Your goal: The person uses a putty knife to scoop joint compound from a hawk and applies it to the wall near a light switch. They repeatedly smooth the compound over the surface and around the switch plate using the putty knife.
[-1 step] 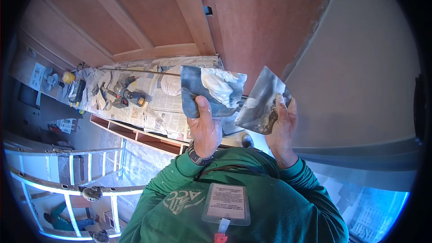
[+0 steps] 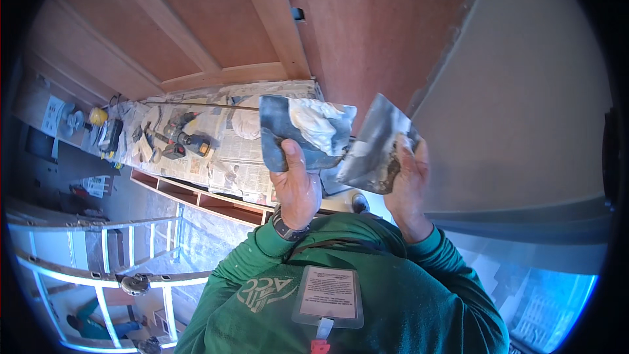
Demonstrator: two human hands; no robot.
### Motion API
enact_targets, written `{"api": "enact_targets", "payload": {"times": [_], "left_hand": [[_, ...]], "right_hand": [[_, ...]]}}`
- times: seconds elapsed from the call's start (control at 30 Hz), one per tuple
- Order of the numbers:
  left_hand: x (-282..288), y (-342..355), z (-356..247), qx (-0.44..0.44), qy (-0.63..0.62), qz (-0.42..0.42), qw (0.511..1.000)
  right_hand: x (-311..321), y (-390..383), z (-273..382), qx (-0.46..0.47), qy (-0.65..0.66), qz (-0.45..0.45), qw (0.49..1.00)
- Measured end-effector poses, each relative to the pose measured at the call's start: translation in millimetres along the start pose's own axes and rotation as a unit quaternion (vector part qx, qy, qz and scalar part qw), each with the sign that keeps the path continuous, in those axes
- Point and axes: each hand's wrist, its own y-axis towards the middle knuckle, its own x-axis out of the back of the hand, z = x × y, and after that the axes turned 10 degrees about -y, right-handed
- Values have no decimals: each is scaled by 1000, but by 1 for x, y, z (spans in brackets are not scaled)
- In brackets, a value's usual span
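My left hand (image 2: 296, 190) grips a square metal filler blade (image 2: 277, 121), its thumb on the face, with a thick heap of white paste (image 2: 316, 121) on the blade's right part. My right hand (image 2: 407, 190) holds a second metal blade (image 2: 370, 144), smeared grey and tilted, close to the right edge of the first one. Both blades are raised in front of my green sweatshirt (image 2: 255, 314), above a bench.
The newspaper-covered bench (image 2: 232, 134) bears cordless drills (image 2: 183, 141), a long rod and small tools. A wooden panelled wall (image 2: 170, 19) rises behind. An aluminium ladder (image 2: 105, 285) lies at lower left, with a person (image 2: 92, 321) beyond it. A pale wall (image 2: 524, 105) is on the right.
The blade in my right hand has shifted slightly left and up, nearer the paste-loaded blade. My left hand and its blade have moved a little to the left.
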Motion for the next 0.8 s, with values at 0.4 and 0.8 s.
{"api": "enact_targets", "payload": {"times": [0.4, 0.8], "left_hand": [[11, -26, 7, -29, 160, 67, 984], [29, -21, -25, 69, 459, 179, 867]], "right_hand": [[-20, 15, -27, 82, -122, 42, 988], [-37, 53, 1, 94, 102, 50, 989]]}}
